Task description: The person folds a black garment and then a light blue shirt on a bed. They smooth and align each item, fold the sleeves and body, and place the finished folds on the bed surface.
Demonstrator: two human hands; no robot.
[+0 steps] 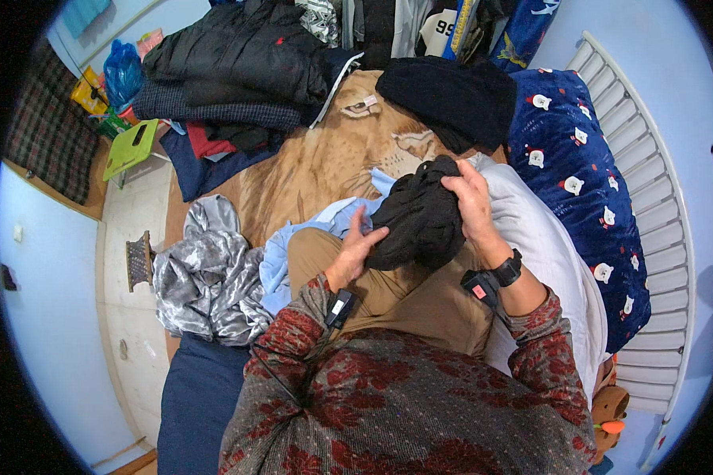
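A bunched black knit garment [419, 222] is held up above my crossed legs in brown trousers [386, 297]. My right hand [474, 199] grips its upper right edge, thumb on the near face. At its lower left side, my left hand [356, 246] has the thumb raised and the fingers against the cloth; some of them are hidden behind it. Light blue cloth [300, 237] lies just beyond and to the left of my knee. A crumpled silver-grey satin cloth [214, 279] rests farther left on the bed.
Folded dark clothes [232, 65] are piled at the far left, and a black garment [451, 98] lies at the far right. A white pillow [535, 249] and a patterned navy cushion [576, 178] stand beside a white radiator [659, 237]. A green folding stool [132, 145] is on the floor.
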